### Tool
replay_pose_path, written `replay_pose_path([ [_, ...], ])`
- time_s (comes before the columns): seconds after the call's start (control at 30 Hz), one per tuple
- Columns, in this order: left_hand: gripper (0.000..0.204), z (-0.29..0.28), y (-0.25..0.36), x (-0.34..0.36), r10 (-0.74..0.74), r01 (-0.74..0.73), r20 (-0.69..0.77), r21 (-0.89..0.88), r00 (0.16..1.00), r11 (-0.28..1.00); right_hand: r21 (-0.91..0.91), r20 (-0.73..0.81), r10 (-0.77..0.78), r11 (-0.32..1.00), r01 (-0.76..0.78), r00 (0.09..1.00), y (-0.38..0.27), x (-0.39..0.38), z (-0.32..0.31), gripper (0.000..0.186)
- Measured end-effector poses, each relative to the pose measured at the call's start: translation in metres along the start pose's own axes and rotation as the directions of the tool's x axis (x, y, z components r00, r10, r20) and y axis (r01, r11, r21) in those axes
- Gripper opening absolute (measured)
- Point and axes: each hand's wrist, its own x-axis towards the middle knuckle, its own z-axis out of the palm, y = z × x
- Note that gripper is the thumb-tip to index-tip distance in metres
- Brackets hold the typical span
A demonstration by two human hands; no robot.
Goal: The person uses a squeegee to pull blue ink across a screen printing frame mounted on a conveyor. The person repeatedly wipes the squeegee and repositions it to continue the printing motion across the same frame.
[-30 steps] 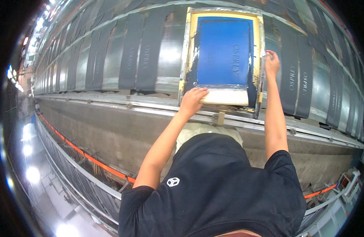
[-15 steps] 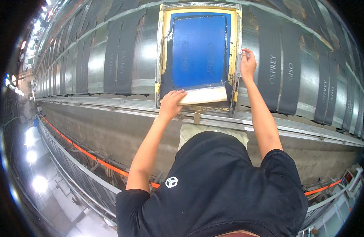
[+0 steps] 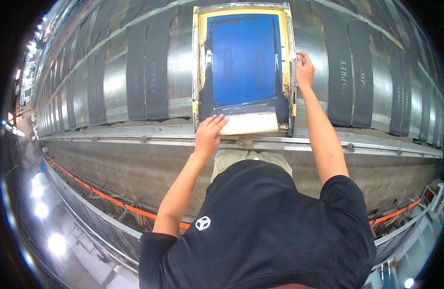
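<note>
Head view: printing screen frame point(image 3: 242, 65) with blue mesh lying flat on the long table point(image 3: 135, 132) of black strips point(image 3: 157, 62). Left hand point(image 3: 210, 135) pressed onto the pale squeegee point(image 3: 248, 124) at the frame's near edge, fingers spread over it. Right hand point(image 3: 303, 70) clasping the frame's right rail.

Left hand point(image 3: 208, 136) perhaps hiding squeegee's point(image 3: 248, 124) handle

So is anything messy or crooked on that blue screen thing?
A little messy: dark ink is smeared unevenly around the blue screen's edges, thickest near the pale squeegee. The frame sits straight; nothing looks broken.
</note>
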Motion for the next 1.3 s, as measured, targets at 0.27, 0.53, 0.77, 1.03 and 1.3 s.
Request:
replay_pose_path([
  [0.27, 0.062, 0.012, -0.013, -0.008, 0.084, -0.083, -0.009, 0.088, 0.996, 0.993, -0.026, -0.03, -0.038, 0.999, 0.037, 0.999, 0.008, 0.006, 0.006, 0.024],
  [0.53, 0.061, 0.009, -0.065, 0.151, 0.104, -0.09, -0.108, 0.124, 0.989, 0.988, -0.239, 0.088, -0.022, 0.97, 0.042, 0.996, -0.01, 0.003, -0.019, 0.028],
  [0.77, 0.045, -0.039, -0.101, 0.309, -0.104, 0.103, 0.058, 0.028, 0.993, 0.994, -0.389, 0.304, -0.588, 0.642, 0.661, 0.75, -0.11, 0.047, -0.024, 0.048],
  [1.03, 0.039, -0.05, -0.111, 0.374, -0.165, 0.151, 0.168, 0.092, 0.972, 0.984, -0.411, 0.559, -0.262, 0.737, 0.537, 0.786, -0.114, 0.129, 0.065, 0.033],
  [1.3, 0.045, -0.012, -0.076, 0.192, -0.017, 0.017, 0.095, 0.001, 0.995, 1.0, -0.225, 0.438, -0.463, 0.774, 0.592, 0.771, -0.051, -0.054, 0.005, 0.03],
])
